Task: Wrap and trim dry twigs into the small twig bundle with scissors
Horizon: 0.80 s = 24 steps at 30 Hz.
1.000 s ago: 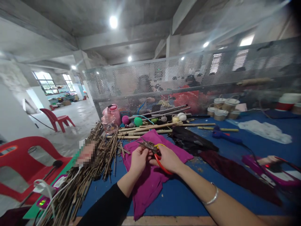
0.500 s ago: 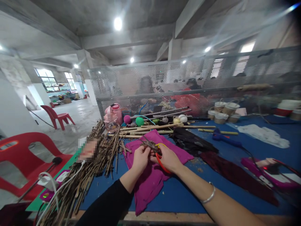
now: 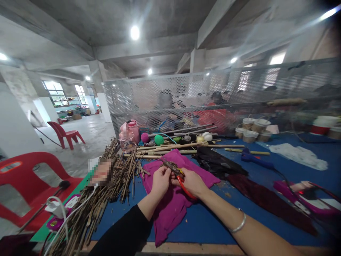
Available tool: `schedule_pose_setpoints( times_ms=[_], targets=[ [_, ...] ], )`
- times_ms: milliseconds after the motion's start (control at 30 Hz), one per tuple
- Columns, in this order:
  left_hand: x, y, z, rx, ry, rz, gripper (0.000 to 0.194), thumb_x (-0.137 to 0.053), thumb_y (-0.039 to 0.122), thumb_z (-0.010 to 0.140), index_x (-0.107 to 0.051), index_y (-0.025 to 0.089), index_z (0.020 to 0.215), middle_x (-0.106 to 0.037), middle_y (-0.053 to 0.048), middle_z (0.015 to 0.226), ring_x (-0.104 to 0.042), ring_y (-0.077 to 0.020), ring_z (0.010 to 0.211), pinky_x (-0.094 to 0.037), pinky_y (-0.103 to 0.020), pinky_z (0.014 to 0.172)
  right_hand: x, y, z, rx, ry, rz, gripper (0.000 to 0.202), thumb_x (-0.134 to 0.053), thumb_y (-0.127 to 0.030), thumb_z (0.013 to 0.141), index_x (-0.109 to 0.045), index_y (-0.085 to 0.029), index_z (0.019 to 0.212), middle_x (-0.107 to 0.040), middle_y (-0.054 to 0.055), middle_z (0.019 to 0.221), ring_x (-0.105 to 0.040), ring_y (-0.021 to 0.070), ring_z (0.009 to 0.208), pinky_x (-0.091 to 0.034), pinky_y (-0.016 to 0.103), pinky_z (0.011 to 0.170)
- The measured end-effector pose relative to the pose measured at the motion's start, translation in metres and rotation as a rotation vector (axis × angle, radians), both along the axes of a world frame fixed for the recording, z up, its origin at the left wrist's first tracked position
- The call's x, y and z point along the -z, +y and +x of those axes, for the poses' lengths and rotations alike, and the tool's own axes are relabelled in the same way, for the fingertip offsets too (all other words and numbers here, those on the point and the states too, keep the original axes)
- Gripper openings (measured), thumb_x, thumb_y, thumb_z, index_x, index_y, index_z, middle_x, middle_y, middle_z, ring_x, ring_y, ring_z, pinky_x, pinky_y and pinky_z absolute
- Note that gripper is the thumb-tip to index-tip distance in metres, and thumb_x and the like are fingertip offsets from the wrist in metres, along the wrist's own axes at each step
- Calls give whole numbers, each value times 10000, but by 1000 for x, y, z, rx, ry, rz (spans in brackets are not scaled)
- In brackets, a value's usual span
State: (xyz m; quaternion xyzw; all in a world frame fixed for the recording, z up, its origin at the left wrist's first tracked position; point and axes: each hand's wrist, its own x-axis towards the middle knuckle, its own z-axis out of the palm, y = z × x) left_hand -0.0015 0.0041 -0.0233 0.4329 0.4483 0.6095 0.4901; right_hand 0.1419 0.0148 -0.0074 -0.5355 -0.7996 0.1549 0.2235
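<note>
Over a magenta cloth on the blue table, my two hands work close together. My right hand is closed round scissors with red and yellow handles, their blades pointing up and left. Just left of them, my left hand pinches a small brown dried twig piece beside the blades. Part of what the left fingers hold is hidden behind them. A heap of dried stems lies along the table's left side.
Bamboo sticks, a green yarn ball and a pink bottle lie behind the cloth. A blue glue gun and dark fabric are at right. A perforated metal screen stands behind; people sit beyond it.
The scissors' blades and handles have drawn nearer together, and the yellow handle shows less. Both hands stay in nearly the same place over the cloth. The view has shifted slightly.
</note>
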Motion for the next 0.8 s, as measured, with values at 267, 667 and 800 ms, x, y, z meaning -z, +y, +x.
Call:
schedule_pose_setpoints(
  times_ms=[267,667,800],
  targets=[
    [-7,-4,3,24,-91,-42,277,-607,404,652,-546,144,725,-569,-6,605,-537,-109,502,-449,-220,464,-7,1,3,0,-20,34,385,-570,-539,673,-591,-221,890,-664,45,793,-611,196,719,-350,232,569],
    [-3,-3,3,14,-11,6,266,-567,368,698,-587,131,816,-608,-29,644,-564,-124,543,-440,-214,482,-8,-5,1,-93,100,77,416,-615,-464,661,-537,-188,963,-599,63,948,-570,190,847,-377,250,676],
    [-4,-3,3,17,17,40,259,-554,352,712,-598,126,830,-622,-42,665,-575,-132,569,-455,-228,529,-7,-4,3,-112,122,62,381,-607,-455,672,-521,-193,935,-608,49,911,-572,181,814,-374,248,661]
  ],
)
